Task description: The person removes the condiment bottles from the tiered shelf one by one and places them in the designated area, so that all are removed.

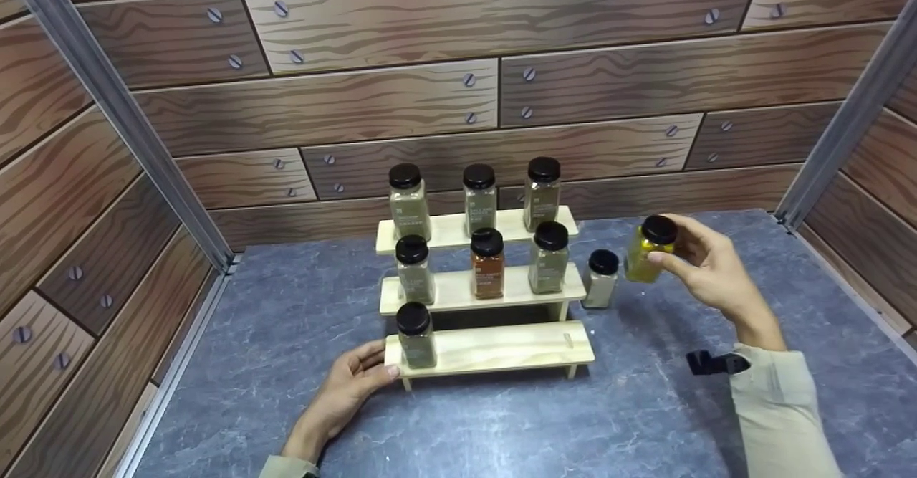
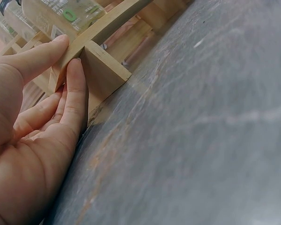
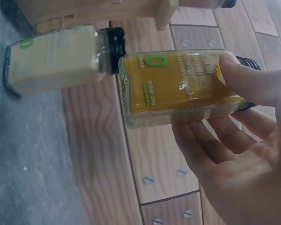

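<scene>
My right hand [image 1: 716, 270] holds a spice jar of yellow turmeric powder [image 1: 640, 259] with a black lid, above the table and right of the rack. In the right wrist view, the thumb presses one face of the turmeric jar [image 3: 178, 84] and the fingers lie on the opposite side. My left hand [image 1: 344, 388] pinches the left end of the lowest shelf of a three-step wooden spice rack [image 1: 501, 349]. The left wrist view shows thumb and fingers on the corner of that shelf [image 2: 103, 28]. A pale-powder jar [image 1: 600, 281] stands on the table beside the rack.
Three jars, one of them green-grey [image 1: 410, 209], stand on the top shelf. The middle shelf bears three more, including a red-orange jar [image 1: 488, 266]. One jar [image 1: 417, 338] is at the bottom shelf's left end. Wood-patterned walls [image 1: 401, 105] enclose the dark table [image 1: 444, 435].
</scene>
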`<state>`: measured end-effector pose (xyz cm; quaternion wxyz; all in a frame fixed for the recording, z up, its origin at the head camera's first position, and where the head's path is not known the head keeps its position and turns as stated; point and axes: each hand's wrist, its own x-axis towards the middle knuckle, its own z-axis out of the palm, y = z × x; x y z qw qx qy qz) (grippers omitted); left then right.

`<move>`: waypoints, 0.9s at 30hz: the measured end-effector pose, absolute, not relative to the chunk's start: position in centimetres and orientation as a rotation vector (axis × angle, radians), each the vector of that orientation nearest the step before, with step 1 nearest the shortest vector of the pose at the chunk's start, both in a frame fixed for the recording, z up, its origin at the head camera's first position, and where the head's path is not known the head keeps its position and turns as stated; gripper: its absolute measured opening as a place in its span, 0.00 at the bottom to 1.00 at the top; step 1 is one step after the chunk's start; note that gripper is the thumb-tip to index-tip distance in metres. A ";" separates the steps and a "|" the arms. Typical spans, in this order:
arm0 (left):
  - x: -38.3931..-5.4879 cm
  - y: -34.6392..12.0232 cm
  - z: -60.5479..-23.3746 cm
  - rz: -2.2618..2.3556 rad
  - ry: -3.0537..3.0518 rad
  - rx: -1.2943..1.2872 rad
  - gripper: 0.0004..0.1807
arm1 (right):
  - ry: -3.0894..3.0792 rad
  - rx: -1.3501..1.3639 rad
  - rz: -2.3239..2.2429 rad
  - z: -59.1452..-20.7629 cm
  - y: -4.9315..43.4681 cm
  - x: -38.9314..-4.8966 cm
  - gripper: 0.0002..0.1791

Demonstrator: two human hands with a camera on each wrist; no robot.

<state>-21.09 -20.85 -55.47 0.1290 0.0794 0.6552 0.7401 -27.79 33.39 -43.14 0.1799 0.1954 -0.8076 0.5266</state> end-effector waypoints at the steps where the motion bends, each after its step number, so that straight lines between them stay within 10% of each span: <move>1: -21.1 -20.9 -55.5 2.154 1.901 0.229 0.41 | -2.278 0.550 1.502 -43.3 33.5 -27.9 0.28; 27: -21.0 -20.8 -55.4 2.167 1.877 0.231 0.41 | -2.332 0.566 1.638 -47.2 34.3 -29.7 0.30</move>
